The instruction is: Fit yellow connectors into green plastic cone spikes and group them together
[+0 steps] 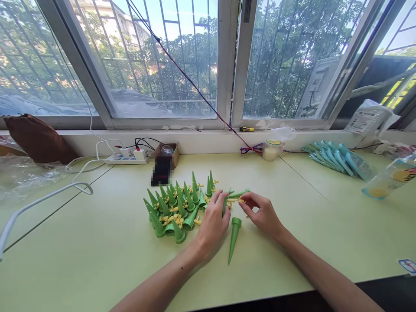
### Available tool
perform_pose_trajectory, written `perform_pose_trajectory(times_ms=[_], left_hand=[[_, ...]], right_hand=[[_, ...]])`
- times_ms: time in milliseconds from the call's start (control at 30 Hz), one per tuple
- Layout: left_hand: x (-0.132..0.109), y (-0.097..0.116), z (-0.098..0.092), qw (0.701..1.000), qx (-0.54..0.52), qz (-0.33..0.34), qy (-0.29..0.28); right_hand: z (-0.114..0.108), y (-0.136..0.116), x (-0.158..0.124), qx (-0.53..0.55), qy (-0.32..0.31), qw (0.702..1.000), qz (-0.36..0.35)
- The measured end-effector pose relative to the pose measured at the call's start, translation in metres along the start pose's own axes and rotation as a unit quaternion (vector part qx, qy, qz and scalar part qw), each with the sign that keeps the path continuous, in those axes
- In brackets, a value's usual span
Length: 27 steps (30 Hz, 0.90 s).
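green cones (pixel 181 210) are gathered in a cluster on the worktop (pixel 97 247), mostly stood upright on their wide ends, with a few tipped over. small yellow pieces (pixel 178 219) are strewn among them, and whether any are fixed to the cones cannot be made out at this size. the handling is judged to be under way rather than complete: pieces are being held, and one loose cone (pixel 234 239) is left lying apart from the cluster. how many of the clustered cones are finished and how many are waiting cannot be told.

the cluster is set mainly to the left of the left hand (pixel 212 221) and beyond it, its right edge being close to the fingers. by the left hand's grip a green piece (pixel 225 206) appears to be held, largely covered by the fingers. at the right hand (pixel 262 215), the thumb and forefinger are pinched on a yellow stem (pixel 241 200), just beside the left hand. the loose cone is touched by neither grip; it is laid between the hands, on the near side, its wide end turned away and its tip pointed toward the near edge. another green cone (pixel 239 193) is seen lying just beyond the right fingertips.
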<state>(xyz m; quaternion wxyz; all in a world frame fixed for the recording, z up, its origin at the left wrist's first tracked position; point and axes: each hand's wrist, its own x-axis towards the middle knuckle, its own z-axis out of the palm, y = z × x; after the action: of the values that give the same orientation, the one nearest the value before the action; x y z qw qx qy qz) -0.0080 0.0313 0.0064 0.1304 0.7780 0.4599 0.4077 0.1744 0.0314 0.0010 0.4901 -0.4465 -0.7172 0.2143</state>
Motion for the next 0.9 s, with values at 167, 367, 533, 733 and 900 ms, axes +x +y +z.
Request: perform_pose_trajectory(times_ms=[167,367,533,733,900], left_hand=[[0.0007,-0.0001,0.0003,1.0,0.005,-0.004,0.008],[-0.0008,0.0034,-0.0002,1.0,-0.011,0.004,-0.005],[-0.002,0.0038,0.0006,1.0,-0.016,0.009,-0.004],[-0.0039,0.0064,0.0022,1.0,-0.017,0.009,-0.009],[-0.0051,0.0086,0.0007,0.999,-0.027,-0.003,-0.017]], right_hand=[[0.0001,-0.0005,-0.0007,-0.006,-0.003,1.0,-0.007],[0.001,-0.0007,-0.0006,-0.007,-0.008,1.0,-0.008],[0.0014,0.0012,-0.0001,0.0,-0.012,1.0,-0.001],[0.0025,0.0035,-0.0001,0.003,-0.019,1.0,-0.005],[0.0032,0.0023,-0.0003,0.004,-0.018,1.0,-0.007]])
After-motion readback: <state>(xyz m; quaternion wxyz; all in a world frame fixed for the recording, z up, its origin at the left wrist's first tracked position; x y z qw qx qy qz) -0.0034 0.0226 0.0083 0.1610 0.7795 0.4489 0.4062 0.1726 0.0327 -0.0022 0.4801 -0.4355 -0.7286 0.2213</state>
